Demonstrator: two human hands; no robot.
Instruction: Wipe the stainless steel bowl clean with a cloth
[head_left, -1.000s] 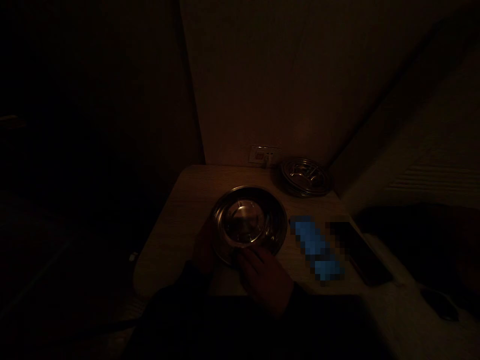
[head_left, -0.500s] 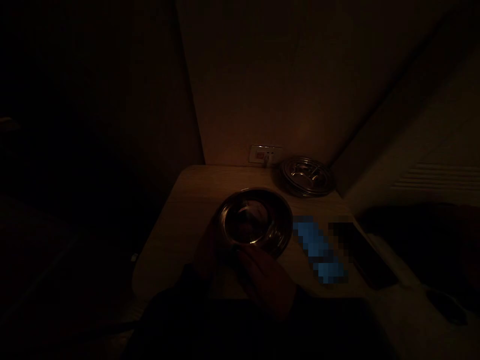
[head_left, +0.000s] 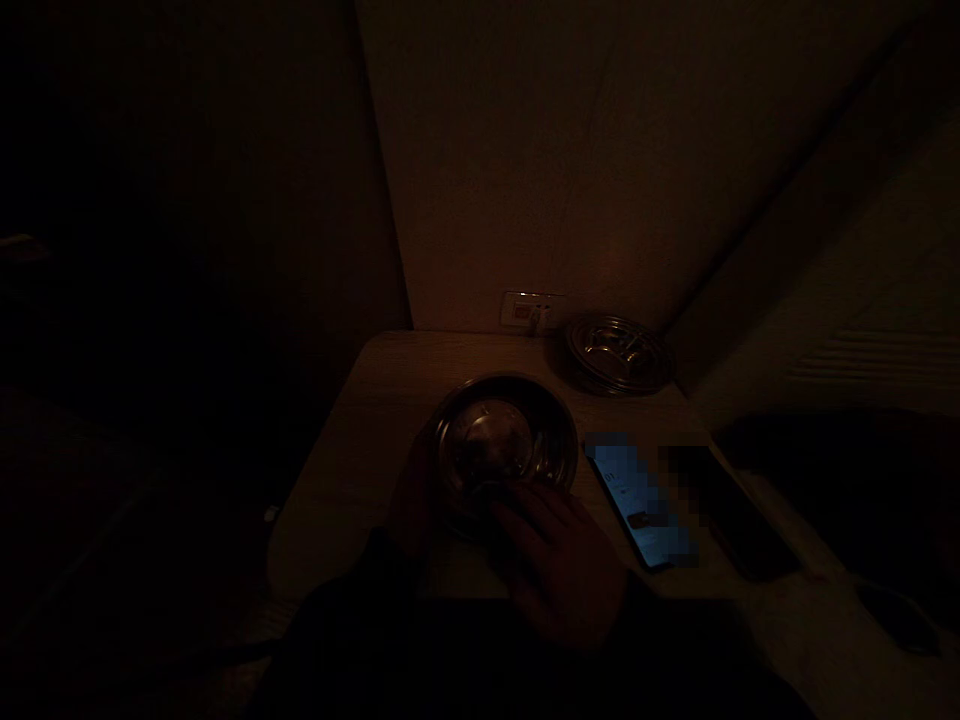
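A shiny round metal bowl (head_left: 501, 445) is in front of me, above the wooden table. My left hand (head_left: 411, 500) grips its left side, with most of the fingers lost in shadow behind the rim. Across the near rim reaches my right hand (head_left: 559, 560), its fingers together and pressed down toward the inside of the bowl. Something dark appears under those fingertips, but it is too dim to name. Right of the bowl lies a phone (head_left: 634, 510) with a lit blue screen, partly pixelated.
Shiny metal plates (head_left: 619, 355) sit stacked at the table's back right corner. A wall socket (head_left: 531, 310) is behind the wooden table (head_left: 352, 430). A dark flat object (head_left: 742, 520) lies right of the phone. A small dark object (head_left: 898, 618) is farther right.
My right hand has moved slightly right and its fingers reach farther over the rim into the bowl. The bowl has shifted a little left. My left hand keeps its hold.
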